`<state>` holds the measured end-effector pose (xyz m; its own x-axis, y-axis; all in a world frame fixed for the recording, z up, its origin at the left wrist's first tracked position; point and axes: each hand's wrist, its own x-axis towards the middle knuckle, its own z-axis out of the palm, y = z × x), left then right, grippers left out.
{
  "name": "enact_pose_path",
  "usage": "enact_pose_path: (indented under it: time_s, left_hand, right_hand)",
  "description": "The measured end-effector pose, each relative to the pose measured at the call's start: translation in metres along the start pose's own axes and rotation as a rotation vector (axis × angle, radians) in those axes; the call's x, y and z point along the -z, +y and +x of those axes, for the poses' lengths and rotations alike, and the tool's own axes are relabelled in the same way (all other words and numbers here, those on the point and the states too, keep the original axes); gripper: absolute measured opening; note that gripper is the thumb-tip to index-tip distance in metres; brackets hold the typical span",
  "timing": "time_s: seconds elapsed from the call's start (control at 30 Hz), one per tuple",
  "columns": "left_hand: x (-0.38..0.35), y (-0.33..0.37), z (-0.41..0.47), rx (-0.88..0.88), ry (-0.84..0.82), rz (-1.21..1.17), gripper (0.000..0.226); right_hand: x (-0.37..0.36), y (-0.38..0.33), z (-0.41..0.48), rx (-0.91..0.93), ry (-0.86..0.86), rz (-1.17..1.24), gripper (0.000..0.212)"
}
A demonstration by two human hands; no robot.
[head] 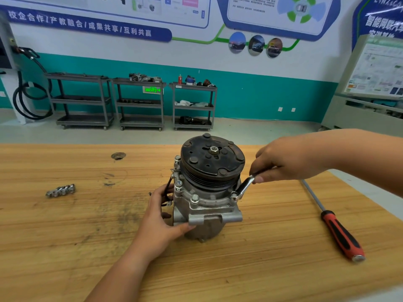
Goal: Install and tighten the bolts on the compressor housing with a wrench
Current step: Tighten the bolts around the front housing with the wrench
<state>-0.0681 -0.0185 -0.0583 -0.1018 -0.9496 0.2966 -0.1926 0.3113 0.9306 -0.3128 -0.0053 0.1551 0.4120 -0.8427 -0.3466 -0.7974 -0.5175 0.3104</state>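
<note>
Tightening the bolt at about four o'clock on the flange is, we are judging, the step in hand. We are pinching the wrench by its free end between the thumb and curled fingers of our right hand, and its ring end is sitting over that bolt head. The wrench's long axis is running from the bolt up between one and two o'clock, so the coming swing is depending on the room between handle and pulley (they are looking very close). Our left hand is wrapping the compressor housing from eight o'clock, thumb across its front, steadying it upright mid-workbench. Three other bolts are standing in the flange round toward ten o'clock.
</note>
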Motion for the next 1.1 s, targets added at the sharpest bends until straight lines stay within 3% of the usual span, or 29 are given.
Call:
enact_pose_path:
  time_s: [0.2,0.27,0.33,0.47,0.6,0.77,0.9,1.0,1.1]
  left_hand:
    - [-0.001,0.001,0.0,-0.004,-0.001,-0.019,0.088]
    - [-0.001,0.002,0.0,0.002,-0.004,-0.027,0.088]
    - [-0.001,0.002,0.0,0.002,-0.003,-0.021,0.087]
    - [-0.001,0.003,0.0,0.002,0.001,-0.001,0.088]
    - [-0.002,0.004,-0.001,-0.005,0.004,-0.006,0.087]
    - [-0.003,-0.001,0.001,-0.031,0.013,0.01,0.097]
    - [-0.005,-0.005,0.002,-0.019,0.036,-0.013,0.103]
    - [-0.005,-0.007,0.002,-0.002,0.063,0.036,0.078]
    - [-0.007,-0.005,0.005,-0.013,0.057,0.05,0.052]
  right_hand:
    - [-0.014,-0.008,-0.014,-0.071,0.029,0.105,0.032]
    - [-0.017,-0.01,-0.019,-0.105,-0.036,0.208,0.03]
    - [-0.021,-0.016,-0.022,-0.091,-0.169,0.443,0.03]
    - [-0.039,-0.045,-0.024,-0.029,-0.333,1.287,0.031]
    - [-0.052,-0.086,-0.025,-0.081,-0.13,1.986,0.031]
    - [-0.057,-0.13,-0.011,-0.046,0.234,2.571,0.029]
    - [-0.046,-0.153,0.014,0.022,0.456,2.854,0.036]
    - [-0.04,-0.166,0.029,0.07,0.57,2.955,0.037]
    - [-0.04,-0.18,0.029,0.109,0.578,2.968,0.023]
